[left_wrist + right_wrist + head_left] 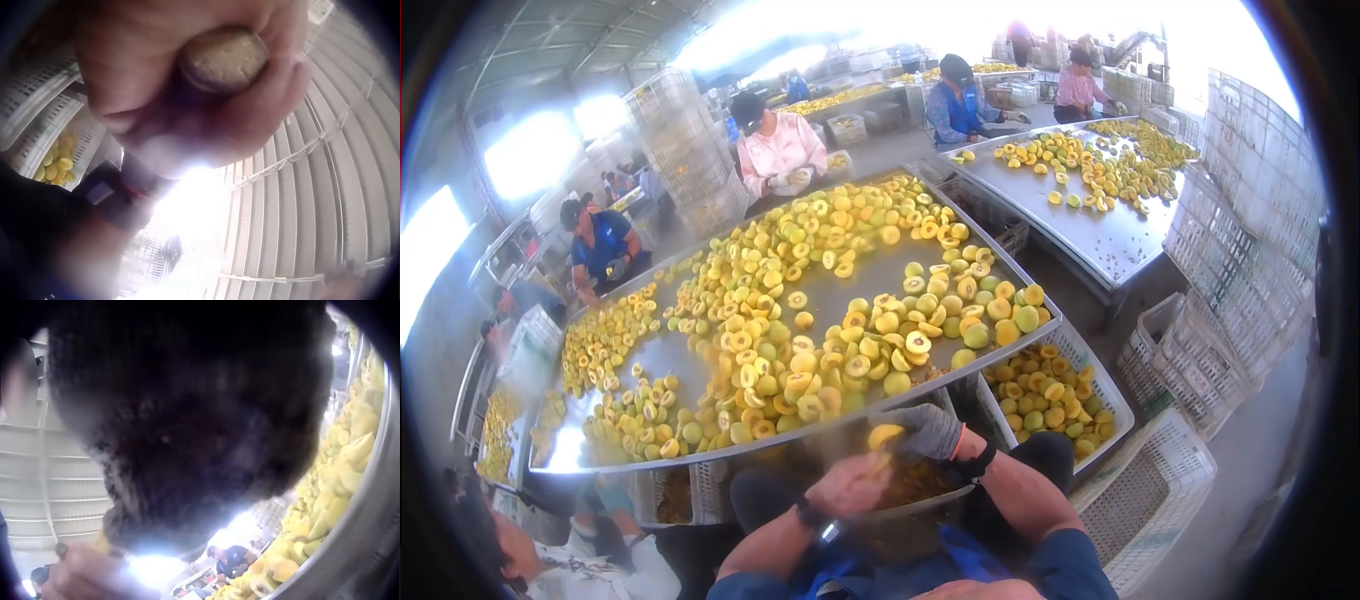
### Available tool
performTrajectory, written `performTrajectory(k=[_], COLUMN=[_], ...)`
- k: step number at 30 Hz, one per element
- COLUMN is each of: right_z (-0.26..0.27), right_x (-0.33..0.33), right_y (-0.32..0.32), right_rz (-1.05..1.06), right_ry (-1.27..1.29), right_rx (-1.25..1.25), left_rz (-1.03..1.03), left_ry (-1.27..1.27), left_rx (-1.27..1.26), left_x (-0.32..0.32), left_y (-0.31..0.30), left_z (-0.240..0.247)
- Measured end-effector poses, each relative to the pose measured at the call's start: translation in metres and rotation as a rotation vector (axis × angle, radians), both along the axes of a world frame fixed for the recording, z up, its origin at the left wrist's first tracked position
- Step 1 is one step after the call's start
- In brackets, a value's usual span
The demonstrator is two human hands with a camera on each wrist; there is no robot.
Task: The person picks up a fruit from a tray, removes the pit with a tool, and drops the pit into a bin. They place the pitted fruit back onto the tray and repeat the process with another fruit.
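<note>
In the head view my bare left hand [850, 485] is just in front of the metal table's near edge. It grips a tool by a thick handle, whose round, pale, pitted end [226, 59] pokes from the fist in the left wrist view; the tool's working end is hidden. My right hand [928, 430], in a grey knit glove, pinches a yellow peach half [885, 436] right at the left hand's fingers. Below both hands stands a crate [915, 500] with yellow bits inside. Halved yellow peaches [740, 340] lie heaped on the table [840, 290].
A white crate [1115, 395] full of peaches stands at the right, beside an empty-looking crate [1145, 500]. Tall crate stacks [1240, 180] rise further right. A person [590, 560] sits close on my left; other people work across the table and at a second table [1070, 220].
</note>
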State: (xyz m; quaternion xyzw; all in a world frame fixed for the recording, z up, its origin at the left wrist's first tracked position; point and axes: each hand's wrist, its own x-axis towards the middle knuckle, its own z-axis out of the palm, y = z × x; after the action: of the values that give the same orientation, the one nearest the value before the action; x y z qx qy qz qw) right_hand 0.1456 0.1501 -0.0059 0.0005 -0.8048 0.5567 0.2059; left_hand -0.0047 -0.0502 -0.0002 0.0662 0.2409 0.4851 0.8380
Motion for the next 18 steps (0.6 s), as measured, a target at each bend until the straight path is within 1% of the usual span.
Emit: performTrajectory(k=[2,3,5,6,8,10,12,14,15,16,17,18], right_z=[-0.003,0.007,0.015,0.019,0.020,0.014,0.015,0.007,0.021,0.012,0.004,0.007], right_x=[0.003,0.005,0.013,0.014,0.015,0.029,0.047,0.070,0.080,0.097,0.111,0.121], right_y=[0.006,0.008,0.016,0.023,0.047,0.062,0.084,0.108,0.118,0.136,0.148,0.148], right_rz=[0.062,0.006,-0.095,-0.143,-0.242,-0.419,-0.507,-0.490,-0.569,-0.597,-0.617,-0.665], right_ry=[-0.058,-0.071,-0.107,-0.123,-0.325,-0.307,-0.315,-0.349,-0.502,-0.468,-0.417,-0.579], right_rx=[-0.051,0.101,0.179,0.224,0.467,0.493,0.517,0.244,0.451,0.666,0.889,0.666], left_rz=[-0.048,-0.035,-0.022,0.018,0.127,-0.167,0.078,0.040,0.098,0.162,0.145,0.140], left_ry=[0.024,0.075,0.172,0.896,2.345,2.413,2.382,2.418,2.380,2.348,2.317,2.294], left_rx=[0.113,0.089,0.038,0.286,0.801,0.298,0.285,0.275,0.249,0.226,0.221,0.218], left_x=[-0.001,-0.003,-0.009,-0.007,-0.004,0.008,-0.005,-0.012,-0.016,-0.019,-0.020,-0.024], left_y=[-0.003,-0.004,-0.003,-0.002,0.003,0.010,0.020,0.023,0.027,0.029,0.028,0.028], left_z=[-0.012,-0.009,0.001,-0.008,-0.030,-0.007,-0.024,-0.016,-0.019,-0.023,-0.026,-0.026])
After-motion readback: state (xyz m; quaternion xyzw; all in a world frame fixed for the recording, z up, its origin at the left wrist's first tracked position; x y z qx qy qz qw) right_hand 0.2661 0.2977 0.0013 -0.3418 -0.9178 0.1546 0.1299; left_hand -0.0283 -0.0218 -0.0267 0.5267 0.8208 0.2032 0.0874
